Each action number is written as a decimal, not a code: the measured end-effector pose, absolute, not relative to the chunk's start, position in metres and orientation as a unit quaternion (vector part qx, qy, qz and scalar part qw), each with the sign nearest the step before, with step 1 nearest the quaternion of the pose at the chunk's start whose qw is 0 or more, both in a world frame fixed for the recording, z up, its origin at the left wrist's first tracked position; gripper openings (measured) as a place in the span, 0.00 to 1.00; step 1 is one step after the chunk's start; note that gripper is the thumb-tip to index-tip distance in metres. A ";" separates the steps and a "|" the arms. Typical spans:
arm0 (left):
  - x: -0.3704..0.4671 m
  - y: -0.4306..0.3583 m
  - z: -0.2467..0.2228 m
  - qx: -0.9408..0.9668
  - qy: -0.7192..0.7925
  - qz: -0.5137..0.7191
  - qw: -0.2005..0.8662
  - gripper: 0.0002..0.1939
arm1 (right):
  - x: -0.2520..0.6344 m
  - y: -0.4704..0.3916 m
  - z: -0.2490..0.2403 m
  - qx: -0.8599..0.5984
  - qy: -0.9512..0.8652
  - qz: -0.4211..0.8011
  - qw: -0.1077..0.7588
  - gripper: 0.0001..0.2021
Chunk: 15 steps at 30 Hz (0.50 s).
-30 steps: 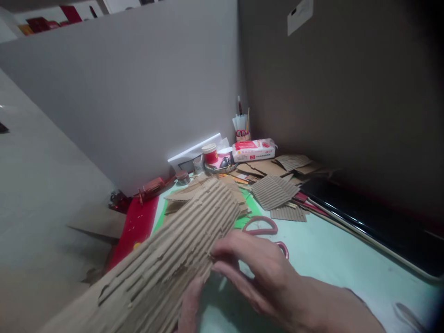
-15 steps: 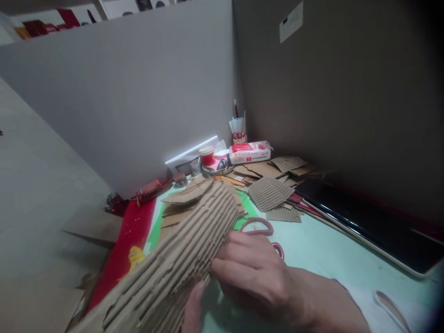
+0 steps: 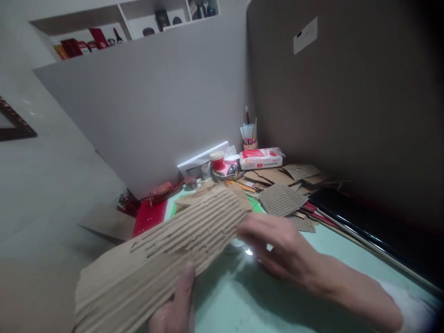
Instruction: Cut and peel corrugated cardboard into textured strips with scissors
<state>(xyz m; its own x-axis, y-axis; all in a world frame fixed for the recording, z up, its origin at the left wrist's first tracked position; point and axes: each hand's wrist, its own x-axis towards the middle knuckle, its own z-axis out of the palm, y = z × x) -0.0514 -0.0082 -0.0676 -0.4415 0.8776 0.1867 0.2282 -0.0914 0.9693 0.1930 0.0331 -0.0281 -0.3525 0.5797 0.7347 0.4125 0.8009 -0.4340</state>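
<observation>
A long piece of corrugated cardboard (image 3: pixel 163 259) slants across the front, its ridges bare and its surface torn in places. My left hand (image 3: pixel 175 303) grips its lower edge, with the thumb on the ridged face and the other fingers hidden beneath. At the far right corner, my right hand (image 3: pixel 274 243) has its fingers curled in against the edge; the fingertips are partly hidden. Below the right hand lies the pale green tabletop (image 3: pixel 229 296). More corrugated pieces (image 3: pixel 282 199) lie just beyond that hand.
A black flat device (image 3: pixel 374 236) lies along the right. At the back stand a wipes pack (image 3: pixel 262 159), a red paper cup (image 3: pixel 218 161), a pen holder (image 3: pixel 249 144) and a small jar (image 3: pixel 190 182). Grey panels (image 3: pixel 166 106) wall the table. A red sheet (image 3: pixel 149 217) lies left.
The view has shifted up and left. The cardboard lies flatter, and more of my left hand shows. My right hand's fingers have loosened from a tight fist. The red scissor handles are out of sight.
</observation>
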 end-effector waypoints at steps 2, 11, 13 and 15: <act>-0.046 -0.001 -0.058 0.398 0.607 0.600 0.336 0.08 | 0.206 0.042 -0.020 -0.328 -0.817 0.150 0.450 0.11; -0.036 0.007 -0.018 0.238 0.445 0.701 0.504 0.33 | 0.194 0.030 -0.013 -0.211 -0.828 0.430 0.292 0.11; -0.035 0.008 -0.020 0.253 0.427 0.706 0.505 0.36 | 0.184 0.027 -0.020 -0.214 -0.757 0.530 0.318 0.09; -0.035 0.007 -0.024 0.323 0.442 0.695 0.466 0.33 | 0.176 0.027 -0.027 -0.226 -0.669 0.611 0.357 0.15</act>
<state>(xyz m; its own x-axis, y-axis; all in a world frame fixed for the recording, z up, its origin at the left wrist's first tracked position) -0.0354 0.0074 -0.0243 -0.3569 0.9334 0.0370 -0.3627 -0.1750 0.9153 0.1762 0.0274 -0.0269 -0.6427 0.7390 0.2018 -0.1340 0.1509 -0.9794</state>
